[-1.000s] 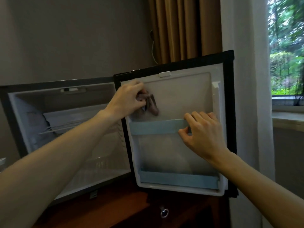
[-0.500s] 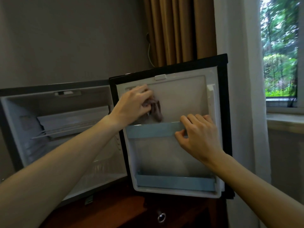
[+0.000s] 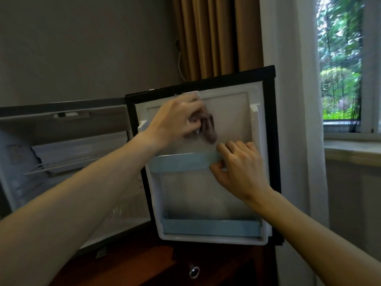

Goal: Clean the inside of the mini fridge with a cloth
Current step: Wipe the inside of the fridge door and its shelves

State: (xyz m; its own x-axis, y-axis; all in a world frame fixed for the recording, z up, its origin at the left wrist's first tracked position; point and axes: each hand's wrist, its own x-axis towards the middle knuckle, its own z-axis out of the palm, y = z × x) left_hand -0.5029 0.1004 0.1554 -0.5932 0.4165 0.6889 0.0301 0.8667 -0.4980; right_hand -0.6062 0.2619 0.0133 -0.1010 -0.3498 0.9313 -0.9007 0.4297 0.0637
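a mini fridge (image 3: 68, 162) stands open on a dark wooden table (image 3: 132, 267); its white cavity fills the left of the scene, with a wire shelf (image 3: 61, 164) across the upper part; its door (image 3: 206, 168) is swung wide to the right, inner side facing the viewer, white lining inside a black frame; two pale blue rails cross the door lining, an upper rail (image 3: 181, 162) about halfway up and a lower rail (image 3: 210, 227) near the bottom edge.

the left hand (image 3: 177, 118) reaches in from the lower left and is raised against the upper part of the door lining; its fingers are curled round a small dark brownish cloth (image 3: 208, 126), bunched up, which sticks out to the right of the hand and lies against the white panel above the upper rail; the hand is slightly blurred.

the right hand (image 3: 241, 168) comes in from the lower right and grips the right end of the upper rail; its fingers (image 3: 233, 147) are held close together and hooked over the top of the rail, the thumb pressed against the rail's front, pinching it.

behind the fridge is a grey wall; brown curtains (image 3: 208, 38) hang behind the door, a white curtain (image 3: 288, 100) just right of them, and at the far right a window (image 3: 340, 65) shows green foliage; a round metal knob (image 3: 194, 271) shows on the wooden front below the door.
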